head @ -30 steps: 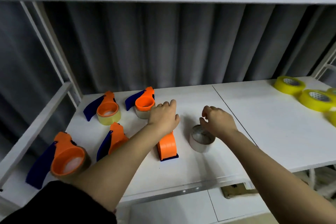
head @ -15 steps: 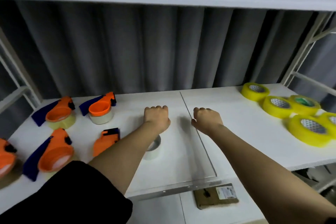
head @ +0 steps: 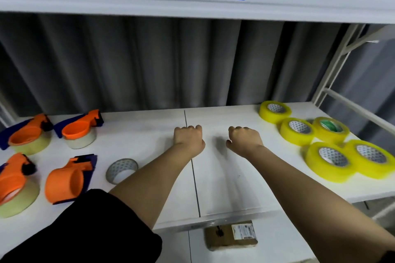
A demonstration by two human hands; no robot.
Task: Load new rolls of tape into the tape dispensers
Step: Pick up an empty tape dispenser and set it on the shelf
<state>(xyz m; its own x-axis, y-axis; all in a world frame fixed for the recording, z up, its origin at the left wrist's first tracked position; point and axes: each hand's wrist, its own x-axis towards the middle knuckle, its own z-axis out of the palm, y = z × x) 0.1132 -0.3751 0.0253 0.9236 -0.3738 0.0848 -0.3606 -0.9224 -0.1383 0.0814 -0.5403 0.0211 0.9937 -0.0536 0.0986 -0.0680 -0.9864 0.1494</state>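
While both hands rest knuckles-up on the white desk (head: 224,190), neither has hold of anything: the left hand (head: 188,137) and the right hand (head: 244,140) sit side by side with their fingers curled under into loose fists, empty, on either side of the thin dark seam that runs across the desk.

Well off to the left of the left hand's fingers lies the empty orange plastic tape dispenser with a dark blue handle (head: 68,178), tipped on its side with its round hub bare. Between it and the left forearm sits a spent grey cardboard tape core (head: 121,170), lying apart from the dispenser. Farther left, three more orange dispensers already carry pale clear rolls: one at the back (head: 79,132), one beside it at the far left (head: 28,140), one at the near left edge (head: 15,186).

To the right of the right hand's fingers, near but apart from them, a cluster of five fresh yellow tape rolls (head: 296,131) lies flat on the desk.

By my reading, the old core is out and the step in hand is fetching a new roll. Next, the right hand would need to open and reach rightward to the nearest yellow roll, grip it by the rim, and carry it across to the bare hub, while the left hand steadies the empty dispenser
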